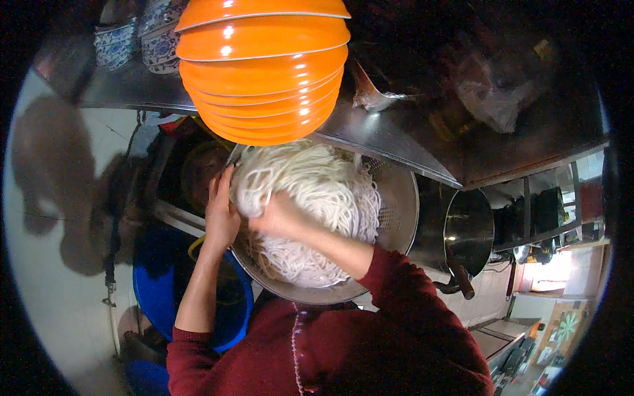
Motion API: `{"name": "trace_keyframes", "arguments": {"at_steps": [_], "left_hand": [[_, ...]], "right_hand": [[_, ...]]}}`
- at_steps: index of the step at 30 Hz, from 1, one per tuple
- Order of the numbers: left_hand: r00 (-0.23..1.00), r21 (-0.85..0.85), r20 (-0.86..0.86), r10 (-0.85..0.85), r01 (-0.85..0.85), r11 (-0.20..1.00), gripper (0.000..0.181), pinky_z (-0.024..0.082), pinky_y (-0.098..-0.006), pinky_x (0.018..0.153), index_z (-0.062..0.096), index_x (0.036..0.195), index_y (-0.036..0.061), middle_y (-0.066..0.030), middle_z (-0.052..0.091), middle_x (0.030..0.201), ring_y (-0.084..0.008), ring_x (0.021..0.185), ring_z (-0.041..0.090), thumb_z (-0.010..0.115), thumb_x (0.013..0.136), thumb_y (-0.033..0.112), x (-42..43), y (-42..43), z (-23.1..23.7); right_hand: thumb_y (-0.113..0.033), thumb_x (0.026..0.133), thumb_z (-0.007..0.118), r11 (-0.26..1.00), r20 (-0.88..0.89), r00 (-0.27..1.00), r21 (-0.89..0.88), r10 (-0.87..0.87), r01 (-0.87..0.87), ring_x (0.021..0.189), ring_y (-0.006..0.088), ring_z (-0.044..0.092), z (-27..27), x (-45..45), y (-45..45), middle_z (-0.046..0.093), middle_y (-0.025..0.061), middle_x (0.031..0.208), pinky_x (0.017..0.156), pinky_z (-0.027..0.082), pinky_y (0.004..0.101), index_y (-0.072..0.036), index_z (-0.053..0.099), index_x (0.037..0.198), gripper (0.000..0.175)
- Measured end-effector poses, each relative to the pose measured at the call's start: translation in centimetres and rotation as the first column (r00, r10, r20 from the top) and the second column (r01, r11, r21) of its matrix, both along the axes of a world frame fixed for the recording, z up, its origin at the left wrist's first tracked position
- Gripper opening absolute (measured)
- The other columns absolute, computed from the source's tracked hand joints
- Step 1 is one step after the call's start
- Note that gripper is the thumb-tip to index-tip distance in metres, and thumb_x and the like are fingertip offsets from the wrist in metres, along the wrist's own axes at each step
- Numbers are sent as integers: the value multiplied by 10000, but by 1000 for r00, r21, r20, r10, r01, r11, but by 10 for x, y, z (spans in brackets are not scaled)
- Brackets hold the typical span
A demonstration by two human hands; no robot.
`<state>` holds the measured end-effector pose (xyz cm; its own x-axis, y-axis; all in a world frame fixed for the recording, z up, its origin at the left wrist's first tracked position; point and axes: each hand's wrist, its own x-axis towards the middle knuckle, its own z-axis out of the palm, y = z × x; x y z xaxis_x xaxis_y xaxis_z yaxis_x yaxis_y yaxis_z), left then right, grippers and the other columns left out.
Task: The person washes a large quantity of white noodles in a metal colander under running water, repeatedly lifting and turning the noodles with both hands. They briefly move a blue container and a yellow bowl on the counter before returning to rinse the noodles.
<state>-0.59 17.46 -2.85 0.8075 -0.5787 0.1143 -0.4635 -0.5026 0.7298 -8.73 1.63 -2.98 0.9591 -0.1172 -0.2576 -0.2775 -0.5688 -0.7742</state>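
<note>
A large perforated metal colander (407, 218) stands in front of me, holding a big heap of thick white noodles (322, 198). My left hand (223, 213) rests at the left rim of the colander, its fingers pointing up along the edge; whether it grips the rim is not clear. My right hand (277, 215) is down at the left part of the heap, blurred, with its fingers curled around some noodles. The upper rim of the colander is partly hidden behind a stack of bowls and a shelf.
Orange bowls (262, 74) are stacked on a metal shelf (391, 143) above the colander. Patterned bowls (116, 44) stand further left. A blue tub (153, 297) is at lower left. A metal pot (469, 232) with a handle is at right.
</note>
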Motion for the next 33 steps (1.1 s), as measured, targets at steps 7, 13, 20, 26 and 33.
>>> {"name": "trace_keyframes", "arguments": {"at_steps": [7,13,20,26,33], "left_hand": [[1000,-116,-30,1,-4,993,781,324,-414,1181,460,1477,44,-220,473,1476,-384,1397,431,480,732,-191,-7,-5,9],[998,-76,53,-35,38,996,819,335,-383,1161,414,1514,80,-205,439,1497,-385,1410,420,401,756,-228,0,-3,-4],[1000,-29,20,-9,9,1000,725,307,-382,1183,263,1564,-18,-246,367,1576,-368,1462,373,464,879,-142,3,2,-10],[1000,278,14,5,-9,961,329,499,-469,927,545,1296,-45,-289,599,1288,-421,1165,615,547,993,86,66,-8,-6],[952,324,299,-66,-36,945,264,498,-575,759,517,1063,-27,-300,659,871,-536,902,621,584,986,216,71,-29,-16]], "right_hand": [[-176,835,653,812,19,812,-29,584,-583,1201,454,585,-54,-62,-78,619,263,1290,1042,455,535,-115,700,1139,314],[-223,888,662,792,-153,978,-576,138,-202,1367,418,453,-27,-41,-119,509,208,1473,1141,361,496,-195,489,1472,609],[-97,875,661,803,318,946,-580,71,135,1398,419,401,20,-183,-105,466,194,1480,1165,326,533,-30,477,1438,597],[-5,854,684,507,545,492,-136,-679,851,1404,476,364,7,-261,-75,408,253,1498,1167,325,483,54,416,1454,660],[128,820,503,192,67,194,636,-979,748,1264,221,542,-21,-247,-62,591,123,1370,1108,378,329,11,469,1451,643]]}}
